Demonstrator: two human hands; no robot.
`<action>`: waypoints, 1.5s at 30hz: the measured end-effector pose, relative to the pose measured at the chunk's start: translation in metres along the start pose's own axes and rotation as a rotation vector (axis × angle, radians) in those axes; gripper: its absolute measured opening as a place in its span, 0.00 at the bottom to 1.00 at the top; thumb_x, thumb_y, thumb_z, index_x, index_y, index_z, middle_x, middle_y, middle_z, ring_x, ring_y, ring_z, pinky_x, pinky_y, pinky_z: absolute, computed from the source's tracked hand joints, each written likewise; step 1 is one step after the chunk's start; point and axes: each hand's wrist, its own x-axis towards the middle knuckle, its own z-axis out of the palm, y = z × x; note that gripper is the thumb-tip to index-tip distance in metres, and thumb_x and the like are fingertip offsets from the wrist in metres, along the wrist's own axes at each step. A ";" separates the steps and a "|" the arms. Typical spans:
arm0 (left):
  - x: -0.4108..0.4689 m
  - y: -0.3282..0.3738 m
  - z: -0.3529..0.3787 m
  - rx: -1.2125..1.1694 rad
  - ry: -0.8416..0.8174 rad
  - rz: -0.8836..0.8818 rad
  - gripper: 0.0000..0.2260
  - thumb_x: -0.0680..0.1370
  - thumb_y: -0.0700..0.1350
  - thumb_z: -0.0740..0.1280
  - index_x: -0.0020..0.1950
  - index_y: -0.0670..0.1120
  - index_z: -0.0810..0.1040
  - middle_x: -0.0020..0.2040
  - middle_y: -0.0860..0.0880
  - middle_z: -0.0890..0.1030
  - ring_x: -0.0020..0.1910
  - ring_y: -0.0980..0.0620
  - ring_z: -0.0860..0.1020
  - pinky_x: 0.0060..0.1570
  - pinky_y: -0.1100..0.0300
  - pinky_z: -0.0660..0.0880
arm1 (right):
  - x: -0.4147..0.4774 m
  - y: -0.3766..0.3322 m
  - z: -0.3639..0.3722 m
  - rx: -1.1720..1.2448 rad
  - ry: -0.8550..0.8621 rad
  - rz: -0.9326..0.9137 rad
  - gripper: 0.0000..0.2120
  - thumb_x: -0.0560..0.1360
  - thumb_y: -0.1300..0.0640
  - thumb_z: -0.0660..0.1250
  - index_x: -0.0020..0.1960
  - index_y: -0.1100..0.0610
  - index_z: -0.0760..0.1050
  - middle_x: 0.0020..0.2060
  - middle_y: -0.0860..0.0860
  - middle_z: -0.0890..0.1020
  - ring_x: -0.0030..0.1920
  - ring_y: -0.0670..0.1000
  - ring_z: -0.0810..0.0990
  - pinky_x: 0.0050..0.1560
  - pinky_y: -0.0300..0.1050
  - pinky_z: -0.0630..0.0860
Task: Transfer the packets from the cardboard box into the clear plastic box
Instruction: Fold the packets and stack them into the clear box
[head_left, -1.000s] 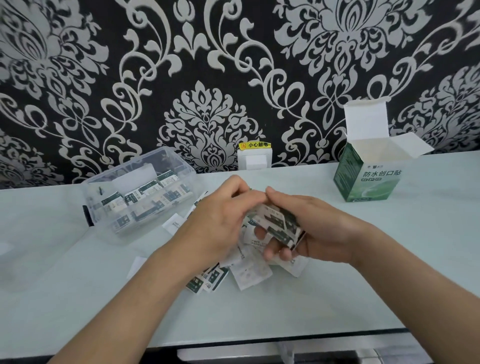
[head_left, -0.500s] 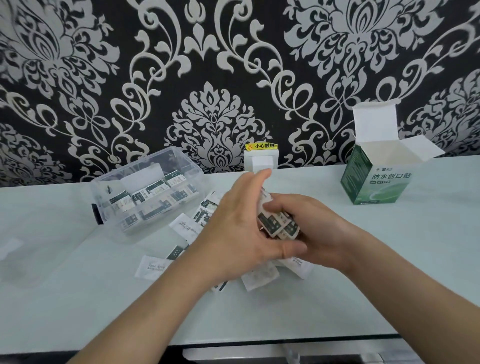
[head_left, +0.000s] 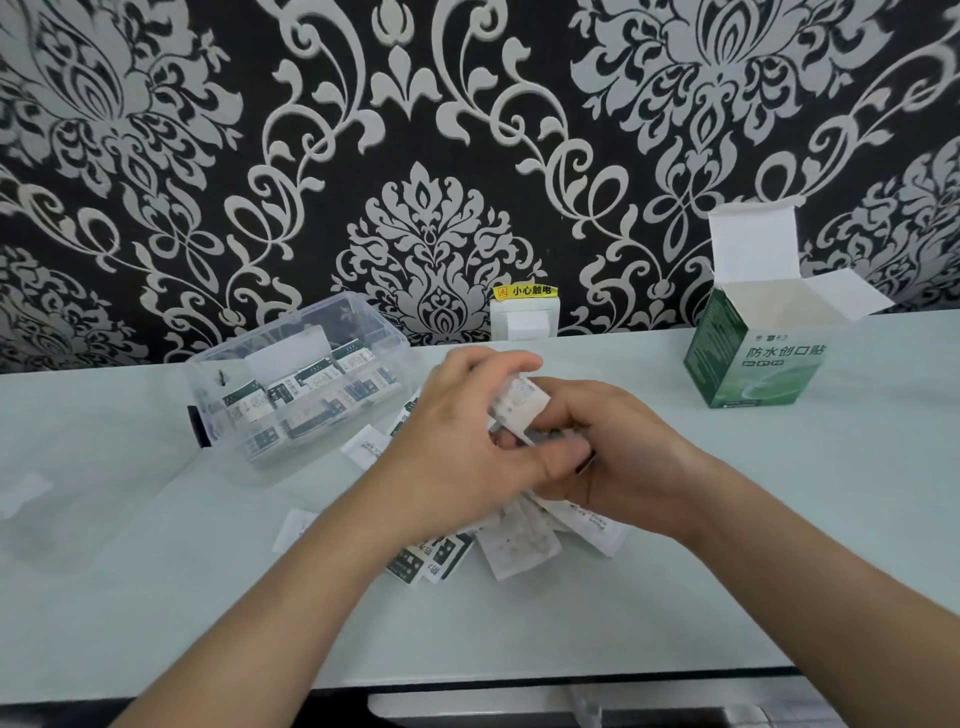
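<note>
At tabletop (head_left: 779, 519) centre, left grip (head_left: 457, 441) and right grip (head_left: 628, 457) both clamp one packet bundle (head_left: 519, 410) above loose packets (head_left: 519, 545).

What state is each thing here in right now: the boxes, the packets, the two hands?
cardboard box: upright, top flaps open.
plastic box: open, packets inside.
held packets: bunched between both hands.
loose packets: scattered flat on the table.
left hand: grips the held packets.
right hand: grips the held packets too.
</note>
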 end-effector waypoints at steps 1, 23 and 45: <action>0.001 0.001 -0.006 -0.092 0.029 0.000 0.28 0.66 0.67 0.67 0.64 0.60 0.71 0.61 0.57 0.69 0.54 0.63 0.75 0.54 0.66 0.71 | -0.001 -0.002 -0.001 0.082 -0.051 0.021 0.12 0.70 0.67 0.55 0.45 0.61 0.76 0.35 0.55 0.74 0.26 0.47 0.68 0.28 0.38 0.63; 0.006 0.000 -0.014 0.041 0.354 -0.023 0.22 0.78 0.49 0.61 0.24 0.45 0.72 0.20 0.52 0.70 0.23 0.55 0.68 0.29 0.56 0.67 | -0.001 -0.002 0.012 -0.463 -0.054 -0.136 0.12 0.69 0.56 0.74 0.44 0.61 0.74 0.44 0.70 0.81 0.47 0.60 0.80 0.47 0.50 0.72; -0.009 0.004 -0.022 0.095 -0.108 0.150 0.45 0.67 0.56 0.76 0.75 0.64 0.50 0.74 0.66 0.53 0.73 0.67 0.51 0.68 0.68 0.54 | 0.006 0.001 -0.005 -0.012 -0.083 0.003 0.15 0.72 0.55 0.69 0.55 0.62 0.73 0.42 0.58 0.84 0.40 0.53 0.84 0.39 0.44 0.79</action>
